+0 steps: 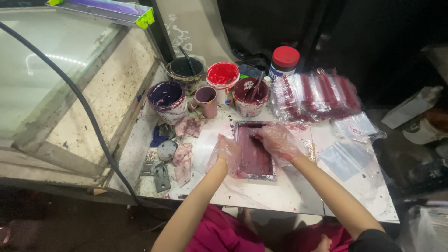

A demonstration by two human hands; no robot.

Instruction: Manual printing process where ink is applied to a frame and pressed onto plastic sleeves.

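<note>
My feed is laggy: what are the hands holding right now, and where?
Left hand rests on the small printing screen's left frame edge. Right hand presses its inked surface; any tool is hidden.

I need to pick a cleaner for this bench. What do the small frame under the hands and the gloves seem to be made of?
The small rectangular frame looks like bare metal, judging by its shiny silver rim, coated in dark red ink. The thin clear gloves on the left hand and right hand look like crinkly see-through plastic film.
</note>
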